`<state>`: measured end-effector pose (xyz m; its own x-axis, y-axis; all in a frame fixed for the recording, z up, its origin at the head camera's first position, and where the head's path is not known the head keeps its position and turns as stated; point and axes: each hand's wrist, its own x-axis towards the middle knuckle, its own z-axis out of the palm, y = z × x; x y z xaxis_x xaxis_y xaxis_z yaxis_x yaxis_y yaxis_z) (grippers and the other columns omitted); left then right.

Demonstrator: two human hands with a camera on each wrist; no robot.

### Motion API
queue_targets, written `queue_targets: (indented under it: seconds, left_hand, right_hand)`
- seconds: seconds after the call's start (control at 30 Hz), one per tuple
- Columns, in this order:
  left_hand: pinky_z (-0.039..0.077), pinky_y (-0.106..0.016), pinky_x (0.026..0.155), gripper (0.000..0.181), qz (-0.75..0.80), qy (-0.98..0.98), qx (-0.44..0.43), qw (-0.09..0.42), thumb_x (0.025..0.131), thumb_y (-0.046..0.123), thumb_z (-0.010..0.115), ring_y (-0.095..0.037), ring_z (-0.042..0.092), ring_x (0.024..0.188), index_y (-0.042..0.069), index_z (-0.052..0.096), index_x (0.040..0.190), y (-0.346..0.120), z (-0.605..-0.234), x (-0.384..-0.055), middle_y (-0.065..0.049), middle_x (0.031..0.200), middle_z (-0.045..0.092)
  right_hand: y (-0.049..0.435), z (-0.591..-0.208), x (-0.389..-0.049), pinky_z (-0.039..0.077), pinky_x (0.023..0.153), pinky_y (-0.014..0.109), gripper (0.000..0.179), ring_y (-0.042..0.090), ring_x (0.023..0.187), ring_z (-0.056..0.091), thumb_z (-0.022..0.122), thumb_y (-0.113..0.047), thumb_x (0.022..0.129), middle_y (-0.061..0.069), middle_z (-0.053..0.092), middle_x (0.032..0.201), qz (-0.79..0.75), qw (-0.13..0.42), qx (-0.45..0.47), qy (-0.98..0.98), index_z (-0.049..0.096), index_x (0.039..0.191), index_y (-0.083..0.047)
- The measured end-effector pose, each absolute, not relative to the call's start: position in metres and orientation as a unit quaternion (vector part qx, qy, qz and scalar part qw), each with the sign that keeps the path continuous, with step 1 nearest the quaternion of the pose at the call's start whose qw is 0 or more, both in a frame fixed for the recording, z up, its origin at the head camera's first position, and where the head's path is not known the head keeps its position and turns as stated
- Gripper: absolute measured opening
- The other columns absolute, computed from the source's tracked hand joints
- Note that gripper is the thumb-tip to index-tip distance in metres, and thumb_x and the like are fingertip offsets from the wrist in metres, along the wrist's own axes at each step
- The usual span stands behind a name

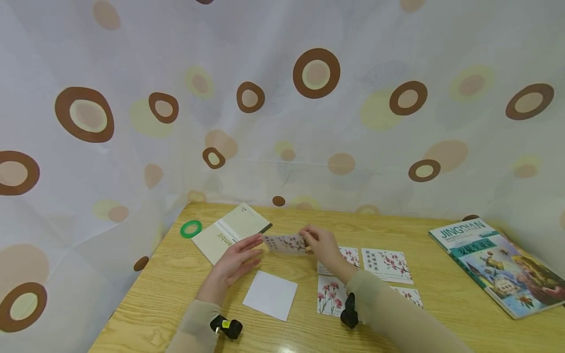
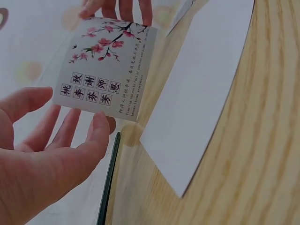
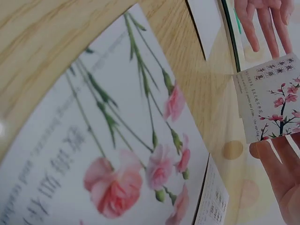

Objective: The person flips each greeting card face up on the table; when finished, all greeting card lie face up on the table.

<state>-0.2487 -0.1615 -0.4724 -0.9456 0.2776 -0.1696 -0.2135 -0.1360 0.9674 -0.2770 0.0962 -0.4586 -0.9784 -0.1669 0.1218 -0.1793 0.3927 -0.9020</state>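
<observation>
My right hand (image 1: 321,245) pinches one end of a greeting card (image 1: 286,243) and holds it up above the table. The card has pink blossom branches and boxed Chinese characters, clearest in the left wrist view on the card (image 2: 105,70). My left hand (image 1: 238,259) is at the card's other end, its fingers loosely extended and the thumb tip at the edge. A blank white square card (image 1: 270,295) lies on the table between my forearms. Under my right forearm are several floral cards, one with pink carnations (image 3: 117,183), another with blossoms (image 1: 387,266).
A notebook (image 1: 244,220) lies behind my left hand, with a green tape roll (image 1: 191,229) left of it. Magazines (image 1: 499,267) lie on the right side of the wooden table (image 1: 150,289). A patterned curtain (image 1: 273,122) hangs behind the table.
</observation>
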Motion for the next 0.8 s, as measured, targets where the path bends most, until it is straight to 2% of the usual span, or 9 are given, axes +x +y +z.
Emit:
queue_targets:
  seconds: [0.17,0.3,0.5,0.63,0.8]
  left_hand:
    - [0.046,-0.035,0.106,0.057,0.756,0.631,0.04,0.173,0.102,0.004,0.05,-0.032,0.042,0.137,0.006,0.03,0.155,-0.1604,-0.4717,-0.2478,-0.018,0.16,0.029]
    - [0.045,-0.036,0.107,0.056,0.753,0.633,0.04,0.178,0.102,0.006,0.05,-0.024,0.046,0.133,0.004,0.031,0.154,-0.1588,-0.4728,-0.2482,-0.017,0.16,0.029]
    - [0.042,-0.042,0.109,0.057,0.751,0.63,0.048,0.192,0.102,0.007,0.049,-0.018,0.05,0.125,0.005,0.028,0.155,-0.159,-0.4733,-0.2485,-0.017,0.162,0.026]
    - [0.044,-0.043,0.108,0.059,0.757,0.619,0.047,0.201,0.102,0.007,0.05,-0.018,0.05,0.122,0.007,0.027,0.156,-0.1585,-0.4725,-0.2485,-0.015,0.162,0.024]
    - [0.047,-0.042,0.105,0.06,0.762,0.612,0.041,0.207,0.102,0.007,0.051,-0.022,0.046,0.123,0.008,0.026,0.157,-0.1577,-0.4732,-0.2482,-0.014,0.162,0.023]
  right_hand:
    - [0.097,-0.4566,-0.2756,0.06,0.061,0.037,0.021,0.017,0.071,0.064,0.057,-0.021,0.101,0.009,0.067,0.085,0.56,-0.003,0.086,-0.824,0.072,0.109,-0.008]
    - [0.0973,-0.4553,-0.2753,0.06,0.057,0.039,0.023,0.017,0.067,0.063,0.056,-0.021,0.102,0.01,0.064,0.085,0.583,-0.016,0.066,-0.809,0.071,0.112,-0.007]
    - [0.0977,-0.4567,-0.2781,0.059,0.053,0.042,0.023,0.016,0.06,0.06,0.056,-0.021,0.102,0.007,0.061,0.075,0.604,-0.026,0.039,-0.796,0.072,0.111,-0.006]
    - [0.0985,-0.4578,-0.2802,0.059,0.055,0.046,0.024,0.015,0.056,0.06,0.056,-0.021,0.102,0.006,0.06,0.071,0.615,-0.037,0.028,-0.787,0.071,0.113,-0.006]
    - [0.1011,-0.4601,-0.2821,0.059,0.055,0.045,0.027,0.015,0.053,0.06,0.056,-0.024,0.102,0.005,0.061,0.069,0.617,-0.045,0.02,-0.786,0.07,0.116,-0.006]
